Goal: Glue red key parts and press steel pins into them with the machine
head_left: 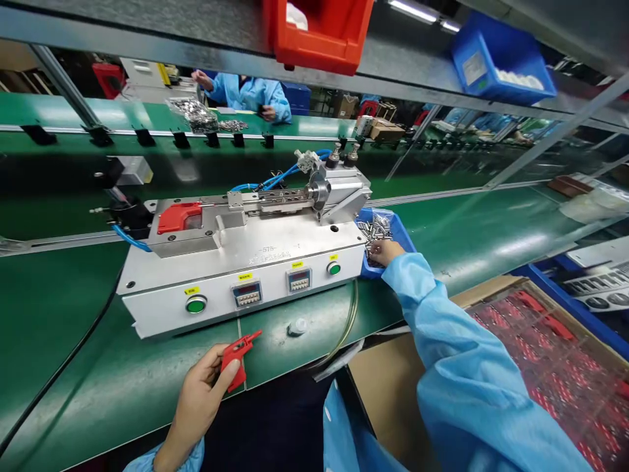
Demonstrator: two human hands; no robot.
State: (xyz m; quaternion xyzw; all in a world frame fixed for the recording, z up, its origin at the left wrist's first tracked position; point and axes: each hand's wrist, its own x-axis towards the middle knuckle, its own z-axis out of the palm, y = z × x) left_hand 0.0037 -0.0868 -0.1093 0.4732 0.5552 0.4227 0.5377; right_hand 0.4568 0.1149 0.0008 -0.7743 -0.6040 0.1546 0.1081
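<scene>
My left hand (204, 387) is closed around a red pistol-shaped plastic piece (236, 362) in front of the bench machine. Its narrow tip points up and right. My right hand (386, 252) reaches into a blue bin (403, 233) of small metal cylinders (376, 228), at the machine's right end. Its fingers are curled down among the parts, and what they pinch is hidden. Another red pistol-shaped piece (177, 217) sits in the fixture on the left of the white-and-metal machine (275, 252), its metal rod lying toward the clamp (339, 193).
A small clear cap (297, 327) lies on the green bench before the machine. A cardboard box with red parts in plastic (531, 341) stands at right. Overhead, a shelf holds a red bin (319, 52) and a blue bin (501, 62). A co-worker (250, 98) sits opposite.
</scene>
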